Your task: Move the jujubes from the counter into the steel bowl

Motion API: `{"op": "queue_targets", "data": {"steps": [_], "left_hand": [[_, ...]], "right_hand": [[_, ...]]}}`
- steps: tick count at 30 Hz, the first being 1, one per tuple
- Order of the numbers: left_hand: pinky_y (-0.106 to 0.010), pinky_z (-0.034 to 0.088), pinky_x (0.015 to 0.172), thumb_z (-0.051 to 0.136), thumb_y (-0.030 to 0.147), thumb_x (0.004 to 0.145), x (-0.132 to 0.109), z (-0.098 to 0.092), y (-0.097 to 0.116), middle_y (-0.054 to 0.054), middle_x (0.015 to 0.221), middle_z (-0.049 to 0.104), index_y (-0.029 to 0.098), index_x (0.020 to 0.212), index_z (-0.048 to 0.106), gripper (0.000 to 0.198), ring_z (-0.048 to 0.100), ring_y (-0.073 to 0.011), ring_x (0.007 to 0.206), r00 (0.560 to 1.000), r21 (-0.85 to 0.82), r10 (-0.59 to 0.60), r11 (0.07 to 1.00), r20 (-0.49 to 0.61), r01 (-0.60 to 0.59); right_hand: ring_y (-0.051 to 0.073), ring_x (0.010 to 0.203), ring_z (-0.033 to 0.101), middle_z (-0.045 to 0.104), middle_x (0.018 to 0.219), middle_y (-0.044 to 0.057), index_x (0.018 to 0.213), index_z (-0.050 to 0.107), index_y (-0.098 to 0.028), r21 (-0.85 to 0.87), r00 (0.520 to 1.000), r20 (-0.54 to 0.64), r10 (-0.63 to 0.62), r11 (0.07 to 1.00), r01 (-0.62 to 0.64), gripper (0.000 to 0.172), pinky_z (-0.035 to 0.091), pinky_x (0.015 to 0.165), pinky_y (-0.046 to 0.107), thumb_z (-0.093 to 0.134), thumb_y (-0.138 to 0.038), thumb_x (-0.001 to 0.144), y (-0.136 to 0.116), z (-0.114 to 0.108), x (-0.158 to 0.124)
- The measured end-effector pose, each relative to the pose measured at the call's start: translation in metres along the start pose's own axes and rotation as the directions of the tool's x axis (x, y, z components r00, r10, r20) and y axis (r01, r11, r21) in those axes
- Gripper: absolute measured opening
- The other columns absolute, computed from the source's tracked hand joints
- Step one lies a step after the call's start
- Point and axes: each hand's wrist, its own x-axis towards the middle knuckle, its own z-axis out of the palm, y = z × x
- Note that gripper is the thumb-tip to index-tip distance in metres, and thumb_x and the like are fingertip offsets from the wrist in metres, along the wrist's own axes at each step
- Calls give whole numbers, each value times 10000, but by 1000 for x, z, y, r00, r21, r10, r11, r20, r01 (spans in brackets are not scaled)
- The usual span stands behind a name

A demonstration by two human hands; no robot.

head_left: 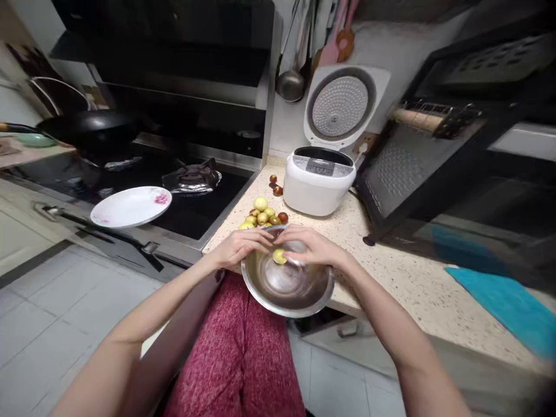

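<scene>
A shiny metal bowl is tilted towards me at the counter's front edge, above my lap. My left hand is closed over its far left rim, fingers reaching inside. My right hand bends over the far rim into the bowl. At its thumb tip is a yellow-green jujube, apparently pinched; the fingers partly hide the grip. Just behind the bowl lies a pile of jujubes, green-yellow with some brown-red ones.
A white rice cooker stands with its lid up; a few brown jujubes lie beside it. Left is a gas stove with a wok and a white plate overhanging its front. A black rack and blue cloth are right.
</scene>
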Motion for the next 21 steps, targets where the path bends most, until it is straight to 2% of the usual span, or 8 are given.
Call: {"op": "queue_targets", "data": {"steps": [3, 6, 9, 13, 15, 17, 21], "left_hand": [[-490, 512, 1110, 176, 502, 1101, -2, 0, -1, -161, 1168, 760, 136, 1126, 761, 690, 646, -278, 1267, 1000, 30, 26, 999, 2, -26], [-503, 499, 1129, 196, 480, 1104, -3, 0, -1, -157, 1153, 762, 138, 1131, 757, 658, 654, -275, 1256, 999, 50, 41, 998, 3, -41], [-511, 481, 1150, 191, 470, 1105, -3, -1, -1, -154, 1146, 763, 142, 1130, 758, 656, 661, -272, 1246, 999, 56, 42, 998, -1, -42], [-512, 478, 1154, 188, 473, 1104, -3, -1, -1, -144, 1149, 766, 153, 1131, 759, 656, 664, -272, 1244, 999, 58, 38, 998, 1, -38], [-509, 476, 1157, 184, 467, 1105, -3, -1, -1, -143, 1150, 768, 152, 1128, 759, 656, 661, -272, 1248, 999, 55, 34, 998, 1, -34], [-507, 475, 1156, 184, 460, 1106, -3, -1, -1, -144, 1157, 768, 149, 1127, 758, 654, 655, -274, 1257, 1000, 52, 27, 998, 3, -27], [-507, 480, 1150, 194, 449, 1106, -3, -1, -1, -150, 1178, 762, 147, 1130, 759, 641, 649, -278, 1265, 1000, 52, 23, 998, 4, -23]], "right_hand": [[228, 1030, 706, 773, 1104, 85, 1151, 754, -214, -27, 974, -225, 25, 999, -32, 207, 556, 932, 410, 646, -253, 978, 7, 0, 0], [225, 994, 711, 782, 1045, 83, 1086, 769, -209, -60, 898, -433, 75, 992, -112, 190, 555, 919, 400, 604, -234, 996, 17, -2, -1], [222, 976, 711, 782, 1025, 86, 1061, 773, -202, -71, 835, -533, 135, 977, -203, 213, 558, 903, 388, 570, -241, 1009, 31, -4, -1], [227, 1032, 715, 776, 1087, 99, 1109, 764, -197, -48, 799, -571, 187, 964, -260, 260, 575, 929, 396, 529, -262, 1020, 54, -2, -2], [234, 1071, 710, 767, 1132, 109, 1163, 750, -193, -68, 807, -560, 187, 960, -270, 283, 573, 968, 420, 512, -251, 1021, 66, 2, -3], [249, 1143, 688, 741, 1219, 122, 1263, 711, -196, -125, 844, -505, 181, 952, -279, 321, 557, 1020, 459, 503, -238, 1022, 77, 7, -4], [266, 1353, 576, 617, 1457, 122, 1455, 580, -246, -261, 928, -318, 191, 924, -280, 431, 498, 1123, 497, 496, -242, 1032, 95, 16, -3]]}}
